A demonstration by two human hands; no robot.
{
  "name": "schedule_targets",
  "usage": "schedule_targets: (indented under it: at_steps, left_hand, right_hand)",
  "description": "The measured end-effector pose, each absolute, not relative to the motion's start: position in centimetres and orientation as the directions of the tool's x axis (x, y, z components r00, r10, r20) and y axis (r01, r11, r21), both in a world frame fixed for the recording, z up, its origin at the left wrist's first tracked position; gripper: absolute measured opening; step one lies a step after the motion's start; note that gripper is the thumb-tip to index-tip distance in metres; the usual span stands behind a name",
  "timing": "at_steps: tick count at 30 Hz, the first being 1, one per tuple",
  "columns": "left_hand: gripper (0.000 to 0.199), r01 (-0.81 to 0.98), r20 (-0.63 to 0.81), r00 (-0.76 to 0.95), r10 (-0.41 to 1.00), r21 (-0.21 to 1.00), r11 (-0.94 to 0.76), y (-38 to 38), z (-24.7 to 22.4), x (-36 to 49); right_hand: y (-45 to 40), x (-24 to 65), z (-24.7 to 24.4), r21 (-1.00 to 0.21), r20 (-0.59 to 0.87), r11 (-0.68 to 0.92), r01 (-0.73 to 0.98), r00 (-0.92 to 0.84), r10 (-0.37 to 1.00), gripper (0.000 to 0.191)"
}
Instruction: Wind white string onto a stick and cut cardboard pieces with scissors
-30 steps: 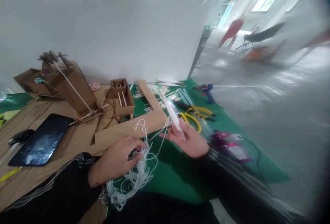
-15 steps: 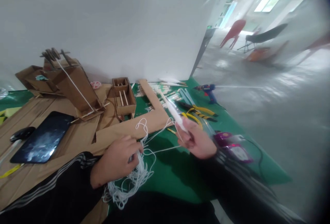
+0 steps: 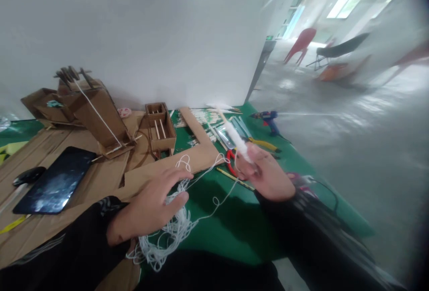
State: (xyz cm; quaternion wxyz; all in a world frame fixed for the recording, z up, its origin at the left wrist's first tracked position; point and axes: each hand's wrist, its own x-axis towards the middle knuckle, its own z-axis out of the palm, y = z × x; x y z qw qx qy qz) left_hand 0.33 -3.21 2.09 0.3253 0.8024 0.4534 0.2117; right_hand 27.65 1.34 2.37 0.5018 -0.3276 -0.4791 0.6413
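Note:
A tangled heap of thin white string (image 3: 172, 237) lies at the table's near edge. Over it my left hand (image 3: 145, 206) hovers open, thumb and fingers apart, the string beneath and beside them. My right hand (image 3: 270, 172) is closed around the lower end of a stick wound with white string (image 3: 236, 141), which tilts up and away to the left. Slack strands curve from the heap across to the right hand. Red-handled scissors (image 3: 231, 162) and a thin yellow stick or pencil (image 3: 234, 179) lie close to the right hand, partly covered by it.
An L-shaped cardboard strip (image 3: 201, 154) lies ahead on the green table. Cardboard models (image 3: 97, 112), a tablet (image 3: 56, 179) and a mouse (image 3: 30, 175) are at left. Yellow-handled pliers (image 3: 264, 143) and a blue glue gun (image 3: 270, 121) are at right, near the table edge.
My left hand has opened off the string and drawn slightly left. My right hand, with the wound stick, has moved right; the strand between the hands has gone from straight to slack.

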Motion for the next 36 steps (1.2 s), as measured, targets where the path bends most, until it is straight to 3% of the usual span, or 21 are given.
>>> schedule_targets:
  at_steps: [2, 5, 14, 17, 21, 24, 27, 30, 33, 36]
  left_hand:
    - [0.045, 0.436, -0.004, 0.508, 0.861, 0.864, -0.253, -2.7, 2.8, 0.8]
    - [0.053, 0.242, 0.011, 0.523, 0.852, 0.957, -0.161, -1.8, 3.6, 2.0]
    - [0.035, 0.187, 0.114, 0.453, 0.884, 0.957, -0.220, -1.1, 3.6, 4.9]
    - [0.039, 0.206, 0.097, 0.446, 0.890, 0.956, -0.207, -0.8, 3.4, 4.5]
    - [0.044, 0.217, -0.099, 0.521, 0.848, 0.976, -0.019, -0.8, 3.1, 3.9]
    - [0.045, 0.220, -0.261, 0.585, 0.768, 0.962, 0.159, -1.3, 3.1, 3.9]
    - [0.048, 0.187, -0.331, 0.603, 0.726, 0.943, 0.275, -1.8, 3.4, 4.0]
    - [0.050, 0.120, -0.403, 0.624, 0.669, 0.896, 0.427, -2.0, 3.7, 3.7]
    - [0.054, 0.020, -0.374, 0.676, 0.636, 0.871, 0.491, -1.9, 3.5, 3.3]
    - [0.056, -0.192, -0.287, 0.642, 0.711, 0.837, 0.512, -1.5, 2.7, 3.3]
  right_hand:
    - [1.2, 26.7, 2.1, -0.951, 0.054, -0.045, -0.306, -0.306, 0.950, 0.033]
    - [0.9, 25.3, 1.6, -0.962, 0.041, -0.058, -0.266, -0.352, 0.935, 0.029]
    - [-0.4, 22.9, 1.3, -0.990, -0.030, -0.089, -0.108, -0.452, 0.892, 0.031]
    - [-0.3, 23.3, 1.6, -0.995, 0.018, 0.063, 0.082, -0.460, 0.888, 0.037]
    - [0.1, 24.2, 2.8, -0.857, 0.309, 0.408, 0.315, -0.320, 0.896, 0.017]
    - [0.5, 24.4, 3.6, -0.632, 0.510, 0.652, 0.418, -0.409, 0.757, 0.034]
    - [1.1, 24.5, 3.8, -0.372, 0.559, 0.796, 0.477, -0.570, 0.603, 0.036]
    - [1.7, 24.8, 3.4, -0.228, 0.562, 0.801, 0.554, -0.597, 0.573, 0.024]
    - [2.0, 25.2, 2.8, -0.233, 0.550, 0.791, 0.566, -0.593, 0.587, 0.018]
    - [2.0, 25.3, 2.3, -0.424, 0.484, 0.750, 0.508, -0.573, 0.661, 0.016]
